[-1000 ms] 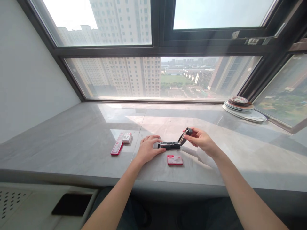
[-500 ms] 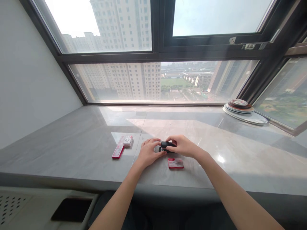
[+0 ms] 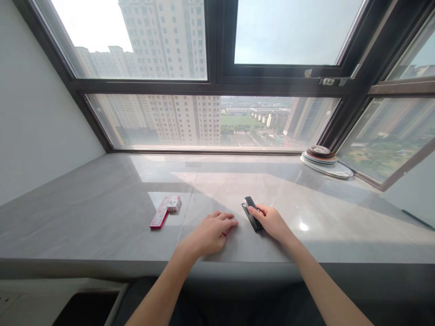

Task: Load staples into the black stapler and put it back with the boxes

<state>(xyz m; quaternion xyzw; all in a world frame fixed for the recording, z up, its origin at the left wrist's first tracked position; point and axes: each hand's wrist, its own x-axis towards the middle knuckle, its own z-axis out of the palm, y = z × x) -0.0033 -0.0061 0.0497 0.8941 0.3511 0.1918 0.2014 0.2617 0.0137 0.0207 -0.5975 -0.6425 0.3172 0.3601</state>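
Right hand [image 3: 272, 222] pinches the near end of the black stapler [image 3: 250, 209], which lies closed on the counter [image 3: 102, 213], center-right. Left hand [image 3: 210, 233] lies flat, fingers loosely spread, covering a red box [image 3: 227, 231]. Small boxes [image 3: 173, 203] left, plates [image 3: 322, 159] far right.

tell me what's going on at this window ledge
A person is at a grey ledge. The right hand grips a closed black stapler lying on the stone. The left hand lies flat over a small red box, hiding most of it. Two more boxes lie apart to the left, and a stack of plates sits far right by the window.
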